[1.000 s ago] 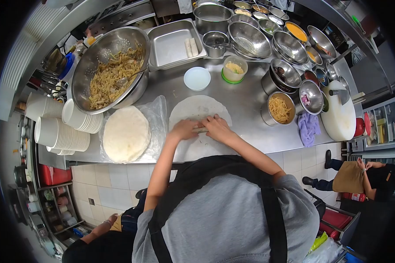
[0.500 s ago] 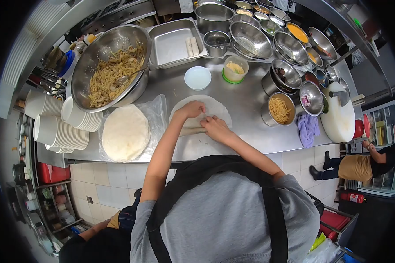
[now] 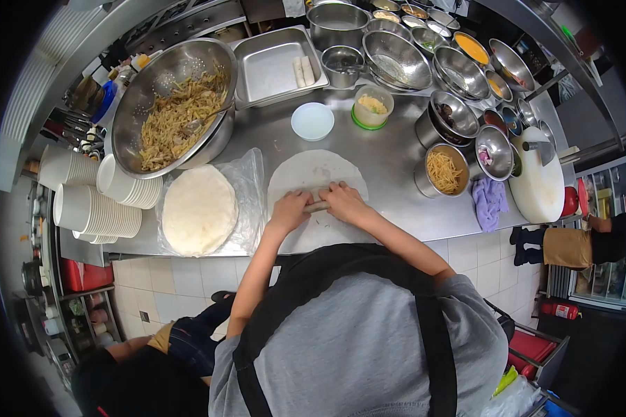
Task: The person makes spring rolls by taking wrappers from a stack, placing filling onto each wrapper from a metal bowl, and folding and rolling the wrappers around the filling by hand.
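Observation:
A thin round spring roll wrapper [image 3: 313, 167] lies flat on the steel table, its near side rolled up into a spring roll [image 3: 317, 206]. My left hand [image 3: 292, 210] grips the left end of the roll, fingers curled over it. On the right end, my right hand [image 3: 346, 201] presses with bent fingers, close beside the left. What is inside the roll is hidden. To the left, a stack of round wrappers [image 3: 200, 210] rests on clear plastic [image 3: 254, 181]. Beyond the wrapper stand a bowl of whitish liquid [image 3: 313, 121] and a tub of pale yellow crumbs [image 3: 373, 106].
A colander [image 3: 129, 118] of shredded filling stands at the back left, beside a steel tray [image 3: 268, 73] holding finished rolls [image 3: 303, 72]. Stacked white tubs [image 3: 97, 208] line the left. Several steel bowls [image 3: 396, 61] and a purple cloth [image 3: 490, 203] occupy the right. Two other people are nearby.
My left hand has come down from over the wrapper onto the roll's left end. The right hand stays at the roll. Both people nearby have shifted.

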{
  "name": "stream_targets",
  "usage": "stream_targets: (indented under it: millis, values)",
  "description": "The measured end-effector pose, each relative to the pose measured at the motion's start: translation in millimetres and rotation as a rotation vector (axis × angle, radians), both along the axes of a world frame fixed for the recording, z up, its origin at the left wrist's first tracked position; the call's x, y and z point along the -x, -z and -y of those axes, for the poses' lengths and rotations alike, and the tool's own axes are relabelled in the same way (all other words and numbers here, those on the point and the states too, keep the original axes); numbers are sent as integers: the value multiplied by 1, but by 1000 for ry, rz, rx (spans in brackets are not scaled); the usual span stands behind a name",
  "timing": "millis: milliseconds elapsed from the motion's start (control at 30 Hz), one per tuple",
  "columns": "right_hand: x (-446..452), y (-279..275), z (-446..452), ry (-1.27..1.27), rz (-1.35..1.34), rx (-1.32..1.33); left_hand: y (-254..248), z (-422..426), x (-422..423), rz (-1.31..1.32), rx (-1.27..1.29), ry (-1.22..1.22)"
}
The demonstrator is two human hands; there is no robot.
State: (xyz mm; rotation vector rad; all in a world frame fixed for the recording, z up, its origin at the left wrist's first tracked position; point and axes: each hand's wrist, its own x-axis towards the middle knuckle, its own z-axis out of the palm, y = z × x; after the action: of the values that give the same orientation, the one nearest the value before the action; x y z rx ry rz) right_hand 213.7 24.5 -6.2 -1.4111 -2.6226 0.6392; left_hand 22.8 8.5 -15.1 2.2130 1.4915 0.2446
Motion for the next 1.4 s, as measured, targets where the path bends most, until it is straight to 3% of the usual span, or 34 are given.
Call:
stream_targets:
  millis: [400, 600, 800, 1000, 1100, 1167, 1400]
  values:
    - [-21, 1, -6, -24, -24, 38, 2, 1, 8, 62, -28, 52]
    - [-32, -13, -27, -15, -167, 242, -11, -17, 16, 109, 181, 35]
    - [-39, -1, -46, -7, -294, 323, -4, -28, 21, 129, 188, -22]
    - [-39, 15, -56, -29, -321, 252, -16, -19, 6, -13, -104, 24]
    - [-44, 21, -60, -67, -403, 321, -11, -10, -18, 379, -163, 195]
    - [-51, 20, -61, -76, -520, 376, -5, -1, -26, 285, -242, 208]
    - [-67, 28, -54, -62, -492, 277, -4, 4, -39, 36, -367, 219]
